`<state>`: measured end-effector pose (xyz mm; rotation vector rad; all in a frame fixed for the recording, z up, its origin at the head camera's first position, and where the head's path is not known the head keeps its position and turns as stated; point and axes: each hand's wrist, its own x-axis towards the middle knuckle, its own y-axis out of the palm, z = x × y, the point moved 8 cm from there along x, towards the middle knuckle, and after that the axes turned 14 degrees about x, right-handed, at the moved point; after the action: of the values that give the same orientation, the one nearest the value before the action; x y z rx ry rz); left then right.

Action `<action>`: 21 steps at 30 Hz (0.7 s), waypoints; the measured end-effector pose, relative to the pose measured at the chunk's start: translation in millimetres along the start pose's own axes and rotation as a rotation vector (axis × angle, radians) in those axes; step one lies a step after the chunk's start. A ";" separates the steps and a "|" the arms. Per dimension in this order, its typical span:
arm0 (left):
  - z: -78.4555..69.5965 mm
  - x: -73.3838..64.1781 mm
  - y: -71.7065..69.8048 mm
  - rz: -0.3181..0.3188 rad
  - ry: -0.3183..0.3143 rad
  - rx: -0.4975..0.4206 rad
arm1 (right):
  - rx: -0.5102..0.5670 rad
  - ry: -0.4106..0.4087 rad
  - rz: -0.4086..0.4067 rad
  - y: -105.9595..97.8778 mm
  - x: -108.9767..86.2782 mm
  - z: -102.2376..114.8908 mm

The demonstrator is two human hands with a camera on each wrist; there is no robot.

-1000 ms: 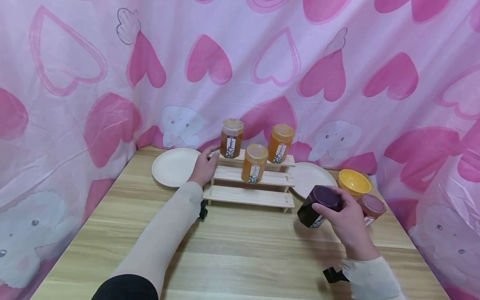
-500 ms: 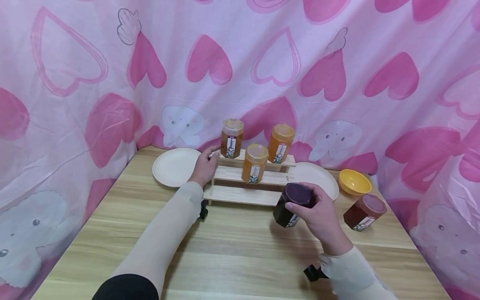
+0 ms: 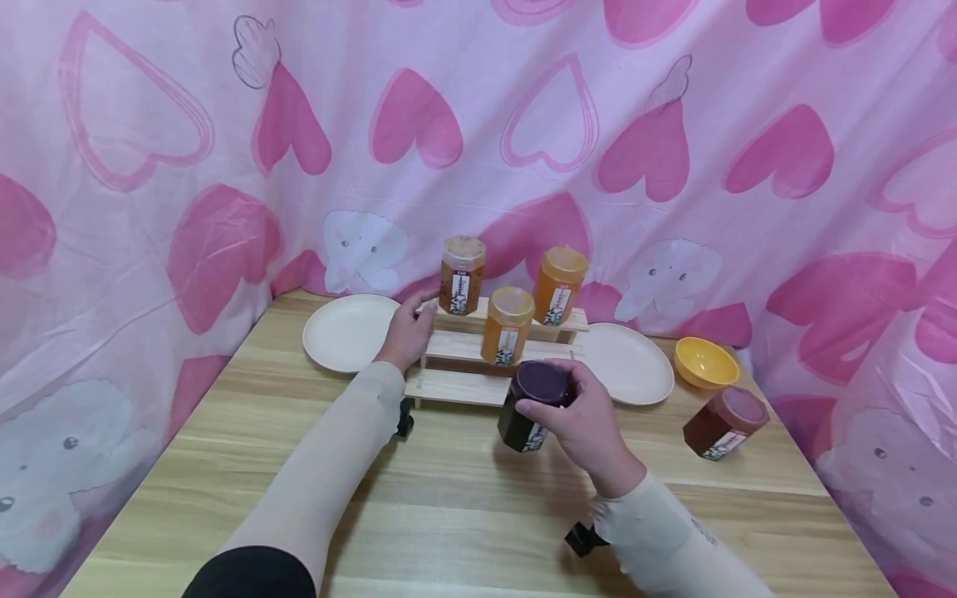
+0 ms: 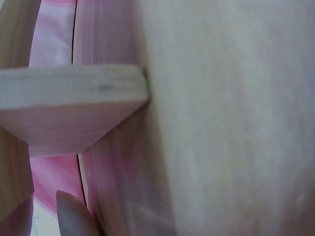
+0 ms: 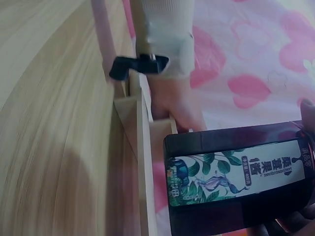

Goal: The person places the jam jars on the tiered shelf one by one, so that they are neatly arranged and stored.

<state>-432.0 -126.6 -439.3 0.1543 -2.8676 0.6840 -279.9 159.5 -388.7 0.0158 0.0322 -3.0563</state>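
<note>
My right hand (image 3: 591,423) grips a dark purple jam jar (image 3: 527,423) near its lid, in front of the lowest step of a three-step wooden rack (image 3: 456,387). In the right wrist view the jam jar (image 5: 236,177) shows a white label with leaves and a bird. My left hand (image 3: 409,335) holds the left end of the rack at its top step; the left wrist view shows fingertips (image 4: 74,216) beside the wood (image 4: 74,88). On the top step stand a brown jar (image 3: 461,278) and an orange jar (image 3: 559,286). A yellow-orange jar (image 3: 507,328) occupies the middle step.
A reddish jar (image 3: 725,423) stands on the table (image 3: 463,515) at right, below a yellow bowl (image 3: 706,363). One pale plate (image 3: 347,332) lies left of the rack, another plate (image 3: 628,365) right of it. A pink heart-patterned curtain (image 3: 478,108) surrounds the table.
My right hand has carried the dark jam jar leftward, from beside the reddish jar to in front of the rack's lowest step. My left hand has stayed at the rack's left end.
</note>
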 end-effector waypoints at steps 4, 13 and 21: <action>0.7 0.4 0.1 0.001 -0.005 -0.006 | 0.020 -0.047 0.020 17.8 5.6 2.4; -1.2 0.0 -0.1 -0.009 -0.006 -0.016 | 0.035 -0.133 0.008 47.4 15.0 4.0; 1.3 -0.1 -0.8 -0.007 -0.010 0.000 | 0.050 -0.171 0.021 70.5 26.6 1.7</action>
<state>-432.0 -127.9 -440.1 0.1678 -2.8752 0.6837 -300.4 87.0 -388.7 -0.2402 -0.0551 -3.0246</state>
